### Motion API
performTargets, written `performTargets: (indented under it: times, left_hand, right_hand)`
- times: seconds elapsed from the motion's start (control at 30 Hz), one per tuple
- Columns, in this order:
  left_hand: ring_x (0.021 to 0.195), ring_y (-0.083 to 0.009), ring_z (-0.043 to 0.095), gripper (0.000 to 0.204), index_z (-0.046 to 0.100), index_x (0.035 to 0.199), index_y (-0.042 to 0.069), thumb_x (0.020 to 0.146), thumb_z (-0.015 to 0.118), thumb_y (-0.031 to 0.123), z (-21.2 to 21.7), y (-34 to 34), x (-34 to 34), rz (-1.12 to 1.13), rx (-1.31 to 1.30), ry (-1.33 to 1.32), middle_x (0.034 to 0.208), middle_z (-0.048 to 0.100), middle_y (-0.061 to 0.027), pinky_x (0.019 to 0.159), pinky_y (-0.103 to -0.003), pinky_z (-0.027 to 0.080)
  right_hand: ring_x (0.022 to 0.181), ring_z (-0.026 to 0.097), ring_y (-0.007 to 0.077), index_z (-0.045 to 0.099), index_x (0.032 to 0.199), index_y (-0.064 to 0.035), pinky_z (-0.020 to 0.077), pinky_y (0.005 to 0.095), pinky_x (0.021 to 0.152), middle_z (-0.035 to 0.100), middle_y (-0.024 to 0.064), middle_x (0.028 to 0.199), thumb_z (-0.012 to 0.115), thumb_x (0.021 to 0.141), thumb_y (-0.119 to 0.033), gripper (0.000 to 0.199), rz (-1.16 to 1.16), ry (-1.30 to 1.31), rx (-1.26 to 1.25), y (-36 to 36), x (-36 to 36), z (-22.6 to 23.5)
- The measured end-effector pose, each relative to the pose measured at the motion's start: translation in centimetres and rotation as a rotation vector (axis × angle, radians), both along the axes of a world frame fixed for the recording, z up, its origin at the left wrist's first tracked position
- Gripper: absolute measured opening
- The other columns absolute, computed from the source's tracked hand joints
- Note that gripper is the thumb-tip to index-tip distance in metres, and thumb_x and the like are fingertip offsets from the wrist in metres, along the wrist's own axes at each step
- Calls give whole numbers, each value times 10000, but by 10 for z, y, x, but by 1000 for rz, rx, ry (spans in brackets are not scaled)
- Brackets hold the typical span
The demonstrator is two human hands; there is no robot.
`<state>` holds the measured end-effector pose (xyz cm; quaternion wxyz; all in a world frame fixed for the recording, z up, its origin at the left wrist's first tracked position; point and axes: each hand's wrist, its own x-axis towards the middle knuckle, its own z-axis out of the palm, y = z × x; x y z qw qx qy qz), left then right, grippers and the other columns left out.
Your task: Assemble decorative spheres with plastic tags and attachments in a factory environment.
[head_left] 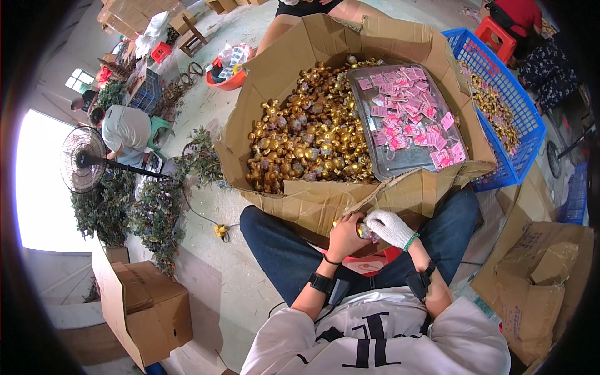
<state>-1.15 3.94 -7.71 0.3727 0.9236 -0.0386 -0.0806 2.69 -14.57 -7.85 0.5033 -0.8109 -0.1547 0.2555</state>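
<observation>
My bare left hand [345, 239] is closed around a small shiny gold figurine [365, 232] with a silvery, multicoloured part. My right hand [390, 229], in a white knit glove, presses its fingers against the same piece from the other side. Both hands meet over my lap, just in front of the near wall of a large cardboard box [325, 203]. Inside the box lies a heap of similar gold figurines [306, 137]. A metal tray [400, 167] rests on the heap's right side, scattered with small pink printed cards [406, 103]. Fingers hide much of the held figurine.
A blue plastic basket [522, 147] of gold pieces and pink cards stands right of the box. Cardboard boxes [153, 306] flank me. On the left are a fan [84, 159], leafy garlands [156, 219] and a yellow power socket [220, 231]. Other people sit nearby.
</observation>
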Motion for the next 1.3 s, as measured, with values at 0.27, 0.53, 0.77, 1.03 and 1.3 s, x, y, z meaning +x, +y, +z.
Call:
performTargets:
  times: [0.27,0.53,0.77,1.03,1.3]
  left_hand:
    - [1006,-339,631,570,645,1118,115,633,819,360,5,-1,1,-2,21,18,1066,678,-108,853,-431,521]
    - [1009,-347,629,573,643,1117,113,625,823,345,2,0,0,3,10,-12,1066,679,-116,856,-432,523]
    - [1005,-351,629,549,642,1101,118,629,820,335,4,0,1,8,-15,1,1066,680,-118,856,-431,524]
    - [1007,-352,629,569,642,1114,110,627,822,342,4,0,1,7,-16,19,1064,681,-119,859,-429,524]
    - [1009,-337,639,607,646,1141,96,634,834,371,7,0,1,33,-50,24,1051,695,-121,858,-427,521]
  right_hand:
    - [944,654,374,624,1035,-16,515,420,818,668,198,989,581,917,-196,219,-6,32,-45,0,-1,7]
    - [945,654,369,622,1039,-23,519,417,834,670,184,1004,593,900,-188,217,-16,-23,-61,1,-4,4]
    - [948,634,406,634,1016,-34,508,459,802,665,206,996,534,949,-237,236,-44,-55,-61,1,-1,0]
    - [951,634,407,632,1004,-24,508,443,809,664,207,983,541,954,-246,245,-41,-59,-48,1,-1,3]
    - [913,676,270,656,1051,-2,523,367,808,694,157,989,640,921,-217,252,-50,90,133,-3,2,8]
